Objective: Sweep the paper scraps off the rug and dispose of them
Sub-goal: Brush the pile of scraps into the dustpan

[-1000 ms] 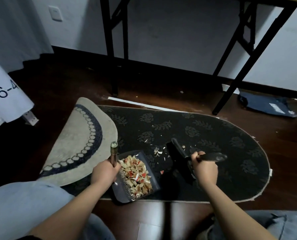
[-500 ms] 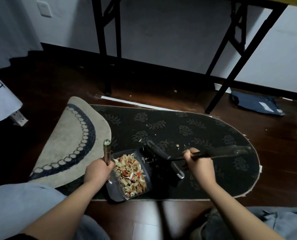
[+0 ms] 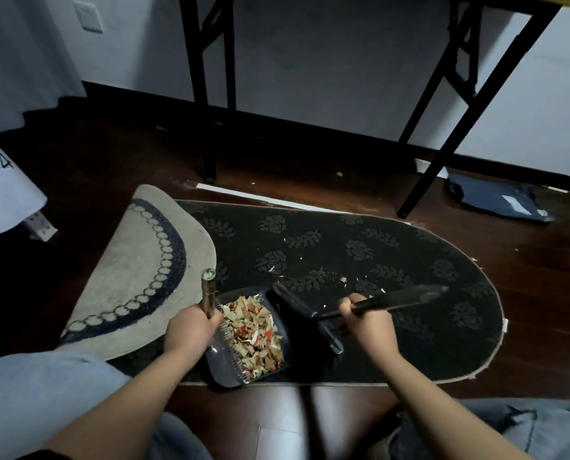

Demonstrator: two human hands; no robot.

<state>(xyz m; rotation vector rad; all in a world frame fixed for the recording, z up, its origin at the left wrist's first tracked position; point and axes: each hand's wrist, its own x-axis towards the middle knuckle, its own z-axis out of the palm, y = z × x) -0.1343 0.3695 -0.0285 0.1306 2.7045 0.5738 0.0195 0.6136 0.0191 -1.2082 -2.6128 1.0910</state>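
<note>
Left grip (image 3: 190,330) holds dustpan (image 3: 244,343), right grip (image 3: 366,322) clutches brush (image 3: 310,310) — apparently swung nearer the pan

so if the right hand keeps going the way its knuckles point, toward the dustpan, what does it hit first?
Probably the brush head, just left of the right hand, then the dustpan full of paper scraps. Depth is unclear, so this is a guess.

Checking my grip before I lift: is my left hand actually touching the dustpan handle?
Touching. The head view shows the left hand with fingers curled round the dustpan handle, whose top sticks up above the fist.
</note>
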